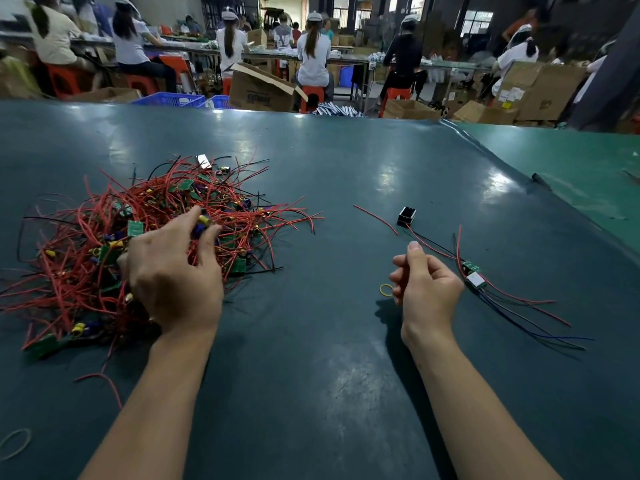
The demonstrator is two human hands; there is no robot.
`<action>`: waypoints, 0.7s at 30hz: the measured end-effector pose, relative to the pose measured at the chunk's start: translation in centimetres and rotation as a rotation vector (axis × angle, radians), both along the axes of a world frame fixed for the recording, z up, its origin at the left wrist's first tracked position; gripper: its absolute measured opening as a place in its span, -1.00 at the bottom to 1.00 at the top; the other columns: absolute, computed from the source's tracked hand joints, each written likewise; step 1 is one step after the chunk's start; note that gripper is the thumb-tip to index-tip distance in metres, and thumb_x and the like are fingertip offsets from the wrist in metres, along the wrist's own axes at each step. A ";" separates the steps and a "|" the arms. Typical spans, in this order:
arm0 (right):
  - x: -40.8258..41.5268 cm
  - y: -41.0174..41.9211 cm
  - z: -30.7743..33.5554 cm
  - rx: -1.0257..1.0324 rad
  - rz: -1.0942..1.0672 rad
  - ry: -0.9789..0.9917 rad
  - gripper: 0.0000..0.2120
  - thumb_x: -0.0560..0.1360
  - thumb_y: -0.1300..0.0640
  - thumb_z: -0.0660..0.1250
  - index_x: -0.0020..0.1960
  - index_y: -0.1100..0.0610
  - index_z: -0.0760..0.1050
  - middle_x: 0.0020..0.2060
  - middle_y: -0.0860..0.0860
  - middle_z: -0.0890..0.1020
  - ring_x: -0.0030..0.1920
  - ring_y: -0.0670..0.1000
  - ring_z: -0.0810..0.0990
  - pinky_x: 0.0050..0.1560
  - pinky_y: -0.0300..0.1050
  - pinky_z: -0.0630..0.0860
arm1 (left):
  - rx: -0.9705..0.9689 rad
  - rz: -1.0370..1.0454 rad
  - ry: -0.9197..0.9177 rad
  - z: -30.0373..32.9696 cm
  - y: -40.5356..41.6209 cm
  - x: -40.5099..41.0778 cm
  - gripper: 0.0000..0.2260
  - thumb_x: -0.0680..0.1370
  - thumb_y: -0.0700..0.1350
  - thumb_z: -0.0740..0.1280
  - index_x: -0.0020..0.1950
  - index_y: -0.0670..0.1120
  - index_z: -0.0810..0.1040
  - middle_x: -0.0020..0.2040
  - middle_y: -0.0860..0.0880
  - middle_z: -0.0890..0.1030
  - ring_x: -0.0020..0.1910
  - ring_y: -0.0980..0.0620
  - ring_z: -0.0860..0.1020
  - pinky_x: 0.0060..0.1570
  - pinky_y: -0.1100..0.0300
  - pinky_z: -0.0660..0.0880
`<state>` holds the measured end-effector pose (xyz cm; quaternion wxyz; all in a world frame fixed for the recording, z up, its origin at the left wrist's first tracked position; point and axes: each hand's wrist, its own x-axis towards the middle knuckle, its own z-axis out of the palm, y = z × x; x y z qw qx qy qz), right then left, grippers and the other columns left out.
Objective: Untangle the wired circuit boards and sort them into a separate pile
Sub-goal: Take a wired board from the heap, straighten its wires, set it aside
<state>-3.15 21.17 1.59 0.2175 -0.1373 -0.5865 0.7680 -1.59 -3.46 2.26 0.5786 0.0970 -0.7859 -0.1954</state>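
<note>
A tangled heap of small green circuit boards with red and black wires lies on the dark green table mat at the left. My left hand reaches into the heap from the near side, fingers curled among the wires and boards. Whether it grips one is hidden. At the right, one separated circuit board lies with its red, black and blue wires spread out. My right hand hovers just left of that board, fingers loosely curled, holding nothing.
A small black component and a loose red wire lie beyond my right hand. A yellow rubber band lies by that hand, another at the near left. Seated people work at benches with cardboard boxes behind the table.
</note>
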 end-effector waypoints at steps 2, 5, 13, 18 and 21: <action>0.6 -0.7 0.2 0.014 0.251 0.028 -0.71 0.58 0.12 0.33 -0.30 0.14 0.61 -0.49 0.01 0.56 -0.54 -0.07 0.44 -0.56 -0.30 0.31 | -0.140 -0.182 0.131 0.0 1.7 -0.1 -0.80 0.57 -0.13 0.42 0.14 -0.20 0.65 0.05 -0.11 0.68 0.03 -0.11 0.62 0.03 0.00 0.46; 1.7 -2.5 0.1 0.021 0.722 0.031 -0.86 0.53 0.07 0.38 -0.09 0.10 0.67 -0.29 0.04 0.66 -0.46 -0.04 0.53 -0.57 -0.27 0.40 | -0.252 -0.549 0.169 -0.3 5.4 0.1 -0.81 0.54 -0.28 0.42 0.15 -0.22 0.63 0.11 -0.09 0.65 0.08 -0.06 0.61 0.09 0.00 0.51; 0.8 -2.1 0.3 -0.115 0.521 0.017 -0.93 0.53 0.31 0.34 -0.09 0.22 0.60 -0.37 0.08 0.66 -0.45 -0.06 0.58 -0.47 -0.28 0.49 | -0.198 -0.855 -0.025 -1.9 7.0 -0.2 -0.83 0.46 -0.28 0.50 0.04 -0.24 0.66 0.17 -0.17 0.59 0.13 -0.08 0.56 0.11 0.09 0.51; 0.3 -1.8 0.9 -0.288 0.357 -0.003 -0.91 0.50 0.31 0.38 -0.18 0.22 0.57 -0.41 0.06 0.65 -0.51 -0.07 0.58 -0.47 -0.30 0.51 | 0.305 -0.682 0.010 -1.5 6.5 0.0 -0.69 0.46 0.03 0.49 -0.16 -0.13 0.44 -0.19 -0.03 0.48 -0.24 0.00 0.49 -0.29 0.11 0.47; 0.5 -1.8 0.8 -0.301 0.436 -0.003 -0.95 0.47 0.29 0.39 -0.17 0.21 0.57 -0.39 0.08 0.67 -0.50 -0.06 0.60 -0.48 -0.29 0.52 | 0.520 -0.910 -0.308 -1.2 7.1 0.4 -0.68 0.42 0.18 0.46 -0.14 -0.05 0.54 -0.34 0.08 0.54 -0.40 0.10 0.48 -0.41 0.10 0.46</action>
